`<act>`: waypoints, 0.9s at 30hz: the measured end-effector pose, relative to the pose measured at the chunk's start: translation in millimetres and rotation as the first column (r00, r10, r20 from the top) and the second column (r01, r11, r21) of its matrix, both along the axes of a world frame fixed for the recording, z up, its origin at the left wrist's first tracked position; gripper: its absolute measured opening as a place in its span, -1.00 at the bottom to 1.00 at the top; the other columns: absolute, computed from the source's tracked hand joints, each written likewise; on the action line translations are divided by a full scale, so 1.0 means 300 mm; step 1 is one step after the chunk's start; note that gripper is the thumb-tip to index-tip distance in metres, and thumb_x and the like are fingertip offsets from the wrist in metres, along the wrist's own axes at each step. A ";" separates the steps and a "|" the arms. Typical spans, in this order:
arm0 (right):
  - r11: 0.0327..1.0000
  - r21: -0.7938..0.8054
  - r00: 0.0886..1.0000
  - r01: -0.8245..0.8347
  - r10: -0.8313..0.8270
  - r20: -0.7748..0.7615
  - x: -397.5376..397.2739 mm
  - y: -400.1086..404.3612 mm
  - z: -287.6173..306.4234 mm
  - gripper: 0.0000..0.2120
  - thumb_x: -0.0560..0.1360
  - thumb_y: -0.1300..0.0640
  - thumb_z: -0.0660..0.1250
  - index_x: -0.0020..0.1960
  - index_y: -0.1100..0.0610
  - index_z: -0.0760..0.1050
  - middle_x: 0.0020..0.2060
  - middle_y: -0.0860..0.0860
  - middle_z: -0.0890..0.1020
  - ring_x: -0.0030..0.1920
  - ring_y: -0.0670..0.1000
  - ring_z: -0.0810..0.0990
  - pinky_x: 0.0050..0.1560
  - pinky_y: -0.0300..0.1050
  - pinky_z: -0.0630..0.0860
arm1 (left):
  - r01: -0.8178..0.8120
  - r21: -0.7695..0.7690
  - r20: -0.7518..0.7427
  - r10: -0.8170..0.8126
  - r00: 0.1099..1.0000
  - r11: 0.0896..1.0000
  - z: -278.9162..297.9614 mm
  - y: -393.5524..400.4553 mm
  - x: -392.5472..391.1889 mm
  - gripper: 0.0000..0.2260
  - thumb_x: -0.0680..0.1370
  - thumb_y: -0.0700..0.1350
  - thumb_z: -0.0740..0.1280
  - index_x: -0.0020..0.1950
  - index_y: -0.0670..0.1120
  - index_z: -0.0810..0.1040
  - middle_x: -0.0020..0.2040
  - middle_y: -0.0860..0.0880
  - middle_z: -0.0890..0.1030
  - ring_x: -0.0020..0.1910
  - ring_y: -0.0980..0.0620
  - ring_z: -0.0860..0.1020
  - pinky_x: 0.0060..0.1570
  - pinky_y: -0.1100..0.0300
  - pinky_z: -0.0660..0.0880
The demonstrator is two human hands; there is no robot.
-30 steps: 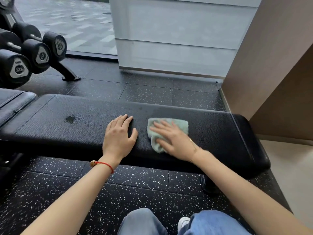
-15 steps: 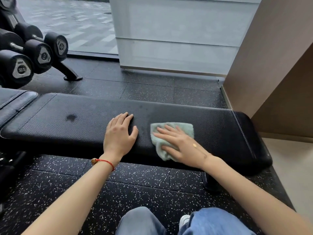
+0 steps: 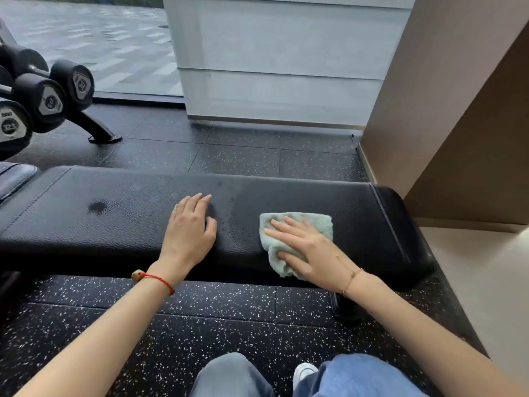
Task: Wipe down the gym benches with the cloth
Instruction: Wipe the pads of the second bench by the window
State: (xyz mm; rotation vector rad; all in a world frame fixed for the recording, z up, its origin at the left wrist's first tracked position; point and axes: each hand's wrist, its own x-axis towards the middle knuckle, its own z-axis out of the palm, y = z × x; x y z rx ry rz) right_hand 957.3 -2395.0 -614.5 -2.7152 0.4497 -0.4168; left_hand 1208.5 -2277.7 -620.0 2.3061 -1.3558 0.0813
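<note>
Right hand (image 3: 310,250) spread flat, pressing pale green cloth (image 3: 294,239) onto black padded gym bench (image 3: 114,224). Left hand (image 3: 190,233) flat, fingers together, bare pad just beside. Dark wet spot (image 3: 97,207) further left. Beyond: speckled rubber floor (image 3: 229,159), dumbbell rack (image 3: 43,101), window.

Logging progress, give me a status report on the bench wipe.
Right hand flat on cloth; left hand braced on bench. Dark spot unwiped. Nothing blocking.
</note>
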 end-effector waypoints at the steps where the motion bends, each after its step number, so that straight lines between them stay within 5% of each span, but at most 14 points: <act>1: 1.000 0.003 1.000 0.016 -0.016 -0.005 -0.080 -0.005 0.003 -0.54 0.60 -0.07 0.16 0.49 -0.13 0.21 0.51 -0.15 0.19 0.53 -0.14 0.01 0.52 -0.16 -0.14 | 0.030 -0.018 0.008 -0.030 1.000 0.999 0.011 -0.012 -0.023 -0.45 0.49 -0.05 0.07 0.45 -0.19 0.39 0.44 -0.19 0.41 0.46 -0.17 0.30 0.50 -0.09 0.17; 8: 0.868 0.011 0.864 0.496 -0.492 -0.106 -0.138 -0.442 0.028 -0.55 0.60 0.03 0.18 0.48 -0.04 0.24 0.51 0.00 0.22 0.53 0.04 0.11 0.52 0.08 -0.03 | 0.232 -0.037 0.013 -0.232 0.973 0.972 0.027 -0.170 -0.249 -0.51 0.58 0.00 0.13 0.47 -0.15 0.37 0.45 -0.14 0.40 0.48 -0.12 0.29 0.51 -0.05 0.14; 15: 0.944 0.077 0.946 0.320 -0.324 0.035 -0.395 -0.160 0.016 -0.54 0.59 0.02 0.21 0.48 -0.08 0.26 0.49 -0.17 0.20 0.52 -0.17 0.02 0.51 -0.18 -0.15 | 0.250 0.027 0.044 -0.251 0.967 0.968 -0.023 -0.211 -0.284 -0.45 0.55 0.08 0.02 0.47 -0.12 0.38 0.47 -0.13 0.38 0.49 -0.10 0.26 0.52 -0.06 0.13; 23: 0.804 0.055 0.806 0.592 -0.587 -0.080 -0.264 -0.583 0.048 -0.56 0.60 0.00 0.18 0.47 0.01 0.28 0.48 -0.01 0.29 0.49 0.05 0.21 0.50 0.00 0.03 | 0.231 0.034 0.048 -0.233 0.971 0.972 -0.017 -0.205 -0.300 -0.42 0.54 0.10 -0.03 0.48 -0.12 0.37 0.48 -0.13 0.36 0.50 -0.11 0.24 0.53 -0.05 0.10; 27: 0.864 0.116 0.870 0.490 -0.493 -0.011 -0.370 -0.380 0.033 -0.55 0.60 -0.01 0.17 0.47 -0.08 0.26 0.50 -0.07 0.23 0.53 -0.08 0.08 0.54 -0.01 -0.11 | 0.228 0.011 0.056 -0.228 0.972 0.974 -0.024 -0.205 -0.297 -0.43 0.54 0.10 -0.01 0.47 -0.12 0.38 0.47 -0.13 0.38 0.49 -0.11 0.26 0.52 -0.06 0.11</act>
